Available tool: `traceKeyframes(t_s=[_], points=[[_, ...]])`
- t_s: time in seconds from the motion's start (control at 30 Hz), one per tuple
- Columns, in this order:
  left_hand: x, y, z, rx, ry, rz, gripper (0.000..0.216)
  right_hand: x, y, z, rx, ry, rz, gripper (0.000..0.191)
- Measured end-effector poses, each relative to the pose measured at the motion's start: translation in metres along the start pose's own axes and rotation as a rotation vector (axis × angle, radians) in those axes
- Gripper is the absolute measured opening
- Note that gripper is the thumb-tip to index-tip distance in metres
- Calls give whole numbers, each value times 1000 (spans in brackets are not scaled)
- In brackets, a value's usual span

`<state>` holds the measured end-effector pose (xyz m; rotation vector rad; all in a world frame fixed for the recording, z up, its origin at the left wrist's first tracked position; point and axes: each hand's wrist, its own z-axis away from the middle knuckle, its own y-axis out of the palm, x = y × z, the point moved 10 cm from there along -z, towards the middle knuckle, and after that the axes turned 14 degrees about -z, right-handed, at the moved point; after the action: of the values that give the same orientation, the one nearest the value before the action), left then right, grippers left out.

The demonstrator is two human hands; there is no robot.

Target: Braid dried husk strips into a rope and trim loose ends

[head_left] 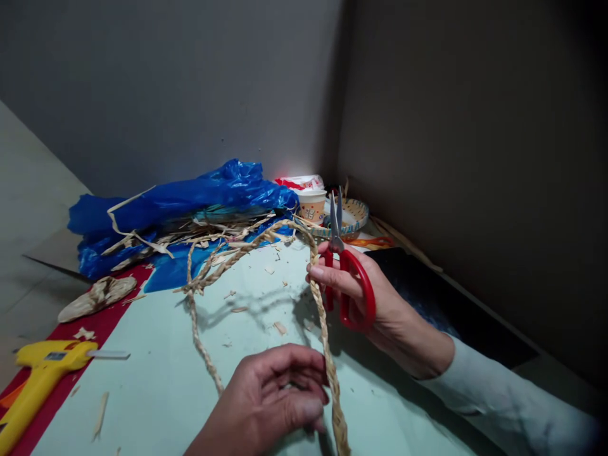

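Observation:
My right hand (365, 297) grips red-handled scissors (349, 272), blades pointing up and nearly closed, while its fingers also pinch a long braided straw cord (325, 316). My left hand (280, 396), fingers curled, holds the same braid lower down near the bottom edge. The braid loops away across the pale green table (156, 380) to a pile of loose straw strips (213, 237) and comes back along the left side.
A blue plastic bag (190, 202) lies at the back with the straw on it. Beside it stand a paper cup (312, 206) and a woven dish (354, 218). A yellow glue gun (40, 377) rests at the left edge. Straw scraps litter the table.

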<state>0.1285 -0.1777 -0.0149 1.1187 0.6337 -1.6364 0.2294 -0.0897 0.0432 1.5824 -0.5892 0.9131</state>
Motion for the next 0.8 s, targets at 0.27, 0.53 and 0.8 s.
traceKeyframes(t_s=[0.27,0.53,0.8], points=[[-6,-2,5,-71,53,41,30,0,5,3,71,-8,-97,28],[-33,-42,24,-508,162,-292,18,3,-2,2,17,-14,-150,25],[-36,-49,31,-582,187,-375,14,-5,-5,1,-3,44,-191,27]])
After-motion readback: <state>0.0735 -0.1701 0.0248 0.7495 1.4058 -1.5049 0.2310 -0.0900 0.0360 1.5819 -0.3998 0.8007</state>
